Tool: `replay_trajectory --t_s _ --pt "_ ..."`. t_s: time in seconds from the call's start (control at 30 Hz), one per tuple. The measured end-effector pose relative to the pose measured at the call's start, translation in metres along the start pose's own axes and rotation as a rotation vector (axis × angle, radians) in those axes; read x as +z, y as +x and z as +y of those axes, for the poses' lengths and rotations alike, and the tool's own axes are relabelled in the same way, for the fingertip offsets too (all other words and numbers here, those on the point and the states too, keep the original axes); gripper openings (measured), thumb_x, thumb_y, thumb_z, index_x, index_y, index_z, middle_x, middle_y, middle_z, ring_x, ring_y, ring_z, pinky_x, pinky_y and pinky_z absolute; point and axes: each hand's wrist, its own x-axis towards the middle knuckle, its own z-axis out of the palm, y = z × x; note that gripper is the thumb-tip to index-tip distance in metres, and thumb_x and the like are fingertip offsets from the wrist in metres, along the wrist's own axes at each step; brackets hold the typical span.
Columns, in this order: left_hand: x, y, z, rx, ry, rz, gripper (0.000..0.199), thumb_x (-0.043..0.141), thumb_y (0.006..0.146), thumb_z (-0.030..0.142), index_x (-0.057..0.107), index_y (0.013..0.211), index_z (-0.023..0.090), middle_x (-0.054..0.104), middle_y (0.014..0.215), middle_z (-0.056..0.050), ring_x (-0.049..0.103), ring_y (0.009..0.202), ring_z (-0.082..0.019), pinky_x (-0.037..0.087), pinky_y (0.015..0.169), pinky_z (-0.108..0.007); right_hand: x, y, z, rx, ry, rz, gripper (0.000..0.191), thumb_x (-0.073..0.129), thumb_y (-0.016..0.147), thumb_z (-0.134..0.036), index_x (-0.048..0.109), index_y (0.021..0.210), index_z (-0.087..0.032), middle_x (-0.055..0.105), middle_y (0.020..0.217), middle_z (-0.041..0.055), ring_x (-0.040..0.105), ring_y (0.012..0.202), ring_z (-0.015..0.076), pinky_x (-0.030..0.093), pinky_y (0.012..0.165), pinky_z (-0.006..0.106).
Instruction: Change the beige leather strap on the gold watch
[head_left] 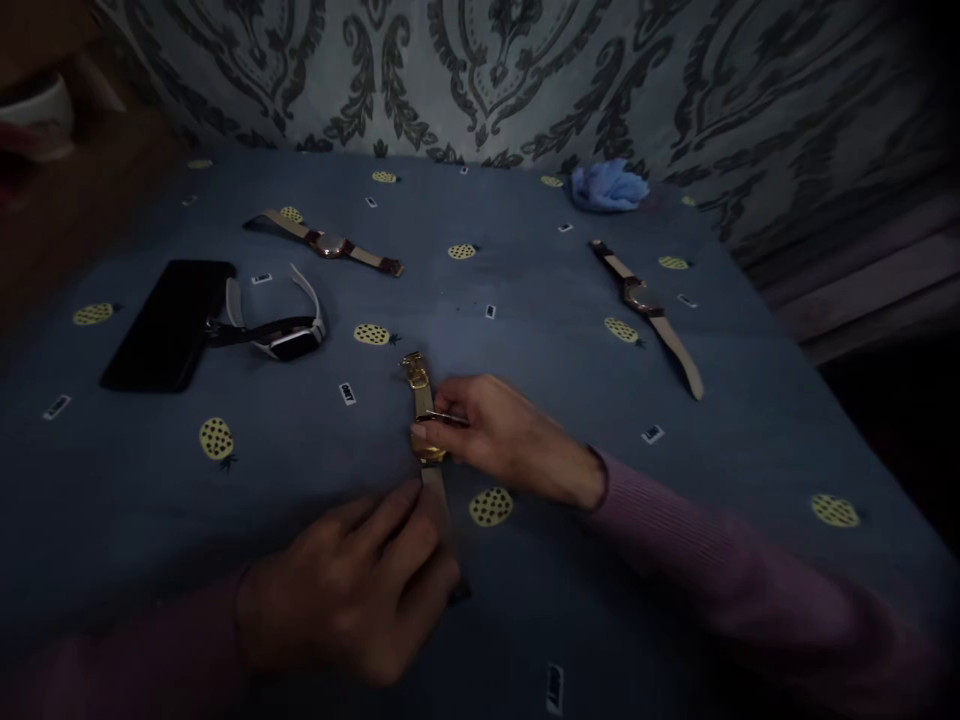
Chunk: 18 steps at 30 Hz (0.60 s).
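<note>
Gold watch (430,449): lies on the blue patterned tablecloth (480,300), near the middle, its buckle end pointing away from the person.
Right hand (506,435): nearly closed, thumb and fingers pinching a thin metal tool (448,417) at the watch case, the thumb touching the case.
Left hand (360,580): fingers bent and close together over the near strap (435,487); whether they grip it or only press, I cannot tell.
Left side: a black phone (166,325) beside a white smartwatch (295,343).
Farther back: a brown-strapped watch (330,245) and crumpled blue cloth (609,187).
</note>
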Motion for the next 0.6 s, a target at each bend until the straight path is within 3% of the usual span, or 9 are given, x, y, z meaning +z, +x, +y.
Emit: replay_trajectory --t_s 0.07,0.2,0.6 --pt "0.0 0.0 -0.001 -0.01 -0.002 0.006 0.037 0.034 0.098 0.012 0.059 0.07 0.014 0.077 0.083 -0.011 0.075 0.075 -0.023 0.06 0.058 -0.027 0.001 -0.002 0.005 0.018 0.15 -0.005 0.021 0.062 0.084 -0.027 0.057 0.067 -0.017 0.057 0.057 -0.0025 0.054 0.051 0.0115 0.037 0.05 0.024" --pt "-0.002 0.0 -0.002 -0.024 0.004 0.016 0.038 0.031 0.098 0.011 0.06 0.073 0.014 0.077 0.085 -0.01 0.075 0.076 -0.022 0.06 0.058 -0.026 0.002 -0.007 0.016 0.015 0.405 -0.008 0.029 0.07 0.079 -0.039 0.056 0.068 -0.017 0.057 0.059 -0.0034 0.057 0.054 0.011 0.043 0.055 0.025" --pt "-0.006 -0.004 -0.002 -0.026 0.008 0.033 0.034 0.036 0.097 0.011 0.063 0.077 0.012 0.077 0.088 -0.011 0.075 0.08 -0.022 0.061 0.062 -0.027 0.002 -0.012 0.013 0.047 0.566 -0.011 0.034 0.077 0.074 -0.043 0.057 0.067 -0.018 0.059 0.061 -0.0038 0.055 0.055 0.0096 0.043 0.058 0.025"
